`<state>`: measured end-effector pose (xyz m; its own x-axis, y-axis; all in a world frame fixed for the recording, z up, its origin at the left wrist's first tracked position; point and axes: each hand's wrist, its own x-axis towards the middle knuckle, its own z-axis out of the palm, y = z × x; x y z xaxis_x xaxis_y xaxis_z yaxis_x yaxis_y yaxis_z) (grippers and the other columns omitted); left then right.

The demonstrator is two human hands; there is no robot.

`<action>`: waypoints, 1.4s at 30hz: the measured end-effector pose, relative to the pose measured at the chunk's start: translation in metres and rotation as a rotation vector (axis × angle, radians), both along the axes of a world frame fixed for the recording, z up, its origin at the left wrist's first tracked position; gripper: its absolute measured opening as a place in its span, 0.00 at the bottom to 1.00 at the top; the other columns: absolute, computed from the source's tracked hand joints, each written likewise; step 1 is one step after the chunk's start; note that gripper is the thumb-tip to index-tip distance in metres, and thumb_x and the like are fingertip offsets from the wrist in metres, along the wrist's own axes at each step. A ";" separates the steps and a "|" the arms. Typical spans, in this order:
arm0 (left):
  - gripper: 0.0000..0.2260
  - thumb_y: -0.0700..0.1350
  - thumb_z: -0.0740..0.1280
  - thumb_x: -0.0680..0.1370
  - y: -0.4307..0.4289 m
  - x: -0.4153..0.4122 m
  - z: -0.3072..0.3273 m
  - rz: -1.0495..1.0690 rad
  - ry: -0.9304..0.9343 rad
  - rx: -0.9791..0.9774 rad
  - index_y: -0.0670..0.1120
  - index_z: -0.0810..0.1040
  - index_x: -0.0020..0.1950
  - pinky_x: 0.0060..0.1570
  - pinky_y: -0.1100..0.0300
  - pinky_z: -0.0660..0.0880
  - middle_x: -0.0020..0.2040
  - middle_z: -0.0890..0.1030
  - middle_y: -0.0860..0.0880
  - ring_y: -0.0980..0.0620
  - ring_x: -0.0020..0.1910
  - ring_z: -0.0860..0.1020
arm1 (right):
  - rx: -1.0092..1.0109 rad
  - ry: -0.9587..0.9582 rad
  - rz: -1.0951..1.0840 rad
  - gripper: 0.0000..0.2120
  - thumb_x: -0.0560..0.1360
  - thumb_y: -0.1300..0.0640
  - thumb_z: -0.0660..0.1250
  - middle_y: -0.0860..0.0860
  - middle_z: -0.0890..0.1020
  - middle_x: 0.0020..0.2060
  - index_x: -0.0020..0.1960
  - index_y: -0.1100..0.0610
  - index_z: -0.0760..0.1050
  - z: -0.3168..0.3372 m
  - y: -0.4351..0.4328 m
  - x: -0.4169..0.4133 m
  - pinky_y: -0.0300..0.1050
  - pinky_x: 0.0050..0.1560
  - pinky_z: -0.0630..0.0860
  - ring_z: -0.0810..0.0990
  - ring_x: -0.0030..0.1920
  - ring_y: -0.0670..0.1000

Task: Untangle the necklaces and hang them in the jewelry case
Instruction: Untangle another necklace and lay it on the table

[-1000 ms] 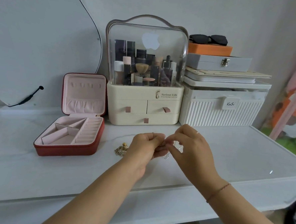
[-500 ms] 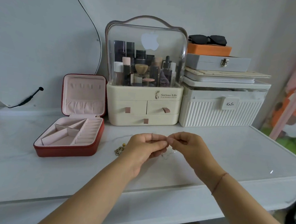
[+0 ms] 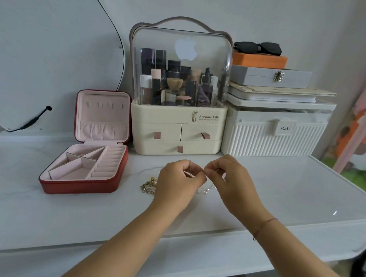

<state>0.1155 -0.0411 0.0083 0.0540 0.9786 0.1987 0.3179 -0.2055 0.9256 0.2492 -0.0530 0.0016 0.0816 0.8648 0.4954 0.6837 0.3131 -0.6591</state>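
**Both grips pinch the silver necklace [image 3: 207,190] fingertip to fingertip**

Thumb and forefinger of the left hand [image 3: 178,182] are closed on the fine chain, and the other fingers are curled into the palm. The right hand [image 3: 231,179] meets it tip to tip with the same small grip, knuckles up and fingers bent under. Both hands are just above the counter [image 3: 292,198], in front of the cream cosmetics organiser [image 3: 175,135]. The forearms come in from the lower edge and converge, and the right wrist wears a thin red thread [image 3: 265,225]. A short loop of the chain hangs below the two pinches, down to the counter or close to it; I cannot tell which. How the links are knotted is too fine to make out.

A gold necklace [image 3: 148,186] lies bunched on the counter just left of the left hand, apart from it. The red jewelry case [image 3: 78,187] sits further left. It is open, with its pink lid [image 3: 103,116] upright and no chain visible in its tray compartments.

Little has changed since the earlier frames. The hands are working at the same spot, with the pinch point hardly shifted. A second ago the right hand showed more of its back; now it looks more tightly curled. The gold heap and the case have not moved.
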 end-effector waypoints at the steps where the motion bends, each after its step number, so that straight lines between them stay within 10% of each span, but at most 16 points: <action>1: 0.02 0.45 0.71 0.70 0.000 0.001 0.000 0.012 -0.019 0.002 0.51 0.82 0.38 0.34 0.62 0.70 0.33 0.82 0.49 0.54 0.31 0.76 | 0.021 -0.010 -0.014 0.07 0.77 0.60 0.67 0.44 0.75 0.40 0.41 0.51 0.77 -0.001 0.000 -0.001 0.29 0.41 0.68 0.74 0.43 0.39; 21: 0.04 0.41 0.70 0.75 0.004 0.006 -0.009 -0.052 -0.302 -0.060 0.48 0.84 0.42 0.38 0.69 0.74 0.40 0.84 0.45 0.57 0.36 0.78 | -0.031 0.415 0.005 0.07 0.74 0.59 0.72 0.44 0.84 0.34 0.39 0.49 0.81 0.002 -0.004 -0.006 0.35 0.41 0.77 0.81 0.38 0.44; 35: 0.03 0.42 0.71 0.71 0.006 0.005 -0.015 0.080 0.080 0.269 0.48 0.79 0.37 0.36 0.63 0.72 0.33 0.80 0.52 0.57 0.33 0.75 | 0.239 -0.218 -0.126 0.04 0.68 0.59 0.72 0.41 0.76 0.34 0.40 0.50 0.80 -0.007 -0.001 -0.001 0.36 0.46 0.65 0.73 0.35 0.39; 42: 0.03 0.43 0.67 0.72 0.010 0.001 -0.012 -0.050 0.048 0.095 0.46 0.77 0.38 0.34 0.68 0.68 0.34 0.79 0.51 0.57 0.32 0.72 | 0.119 -0.001 -0.045 0.07 0.69 0.62 0.72 0.44 0.79 0.35 0.38 0.51 0.78 0.001 -0.004 0.001 0.38 0.43 0.74 0.77 0.40 0.45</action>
